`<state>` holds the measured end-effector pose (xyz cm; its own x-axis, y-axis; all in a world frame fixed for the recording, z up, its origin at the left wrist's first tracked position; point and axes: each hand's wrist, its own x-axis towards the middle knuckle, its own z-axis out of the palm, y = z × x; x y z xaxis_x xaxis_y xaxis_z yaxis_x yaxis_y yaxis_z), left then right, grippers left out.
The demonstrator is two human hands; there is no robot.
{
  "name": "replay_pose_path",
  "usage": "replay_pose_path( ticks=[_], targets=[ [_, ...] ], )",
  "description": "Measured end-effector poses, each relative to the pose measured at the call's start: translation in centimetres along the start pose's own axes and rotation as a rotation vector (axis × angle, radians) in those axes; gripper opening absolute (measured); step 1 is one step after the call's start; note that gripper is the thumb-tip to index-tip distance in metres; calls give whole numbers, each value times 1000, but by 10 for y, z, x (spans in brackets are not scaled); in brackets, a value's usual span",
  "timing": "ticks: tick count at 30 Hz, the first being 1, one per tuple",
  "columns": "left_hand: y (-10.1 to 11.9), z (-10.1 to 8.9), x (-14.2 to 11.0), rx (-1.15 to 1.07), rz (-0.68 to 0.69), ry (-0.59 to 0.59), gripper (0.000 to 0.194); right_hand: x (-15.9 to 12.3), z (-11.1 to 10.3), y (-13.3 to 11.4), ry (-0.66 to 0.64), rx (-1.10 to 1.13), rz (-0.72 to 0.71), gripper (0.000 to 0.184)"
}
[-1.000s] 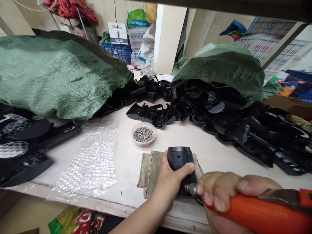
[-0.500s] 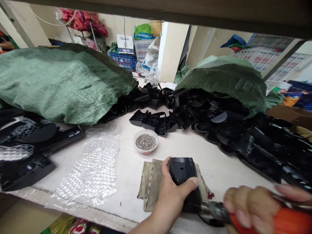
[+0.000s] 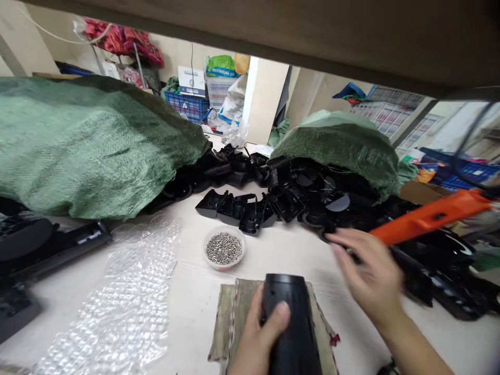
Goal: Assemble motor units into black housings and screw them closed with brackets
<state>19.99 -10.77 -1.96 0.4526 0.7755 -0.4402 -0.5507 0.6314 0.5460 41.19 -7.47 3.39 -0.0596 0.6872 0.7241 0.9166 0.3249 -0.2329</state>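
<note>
My left hand is wrapped round a black plastic housing that stands on a folded grey-green cloth at the table's near edge. My right hand hovers to the right of it, smeared by motion, fingers stretched out with nothing in them. Just behind its fingertips an orange electric screwdriver hangs slanted up to the right, free of my grip. A small bowl of metal screws sits just beyond the cloth.
Two green woven sacks lie at the back with a heap of black plastic parts spilling between them and along the right. Bubble wrap covers the left of the table. A dark shelf edge runs overhead.
My right hand has let go of the orange screwdriver, which has swung up and to the right. The hand has lifted away from the housing. My left hand still grips the housing.
</note>
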Motion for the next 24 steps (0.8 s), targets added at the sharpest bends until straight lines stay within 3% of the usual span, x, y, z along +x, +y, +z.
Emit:
replay_pose_path(
  ticks=[2, 4, 7, 10, 14, 20, 24],
  targets=[
    [6, -2, 2, -169, -120, -46, 58, 18, 35, 9, -190, -36, -8, 15],
    [12, -4, 2, -303, -179, -163, 53, 36, 66, 20, -297, -90, 41, 15],
    [15, -9, 3, -449, -129, -346, 51, 58, 89, 34, -387, -122, 119, 21],
    [10, -15, 7, -504, -86, -463, 37, 68, 82, 40, -394, -85, 197, 24],
    [4, -19, 13, -443, -89, -554, 39, 66, 57, 46, -407, -13, 289, 28],
    [3, -17, 19, -363, 105, -505, 42, 43, 38, 50, -520, 21, 328, 22],
    [4, -20, 20, -385, 166, -445, 40, 30, 36, 43, -470, 30, 330, 23]
  ],
)
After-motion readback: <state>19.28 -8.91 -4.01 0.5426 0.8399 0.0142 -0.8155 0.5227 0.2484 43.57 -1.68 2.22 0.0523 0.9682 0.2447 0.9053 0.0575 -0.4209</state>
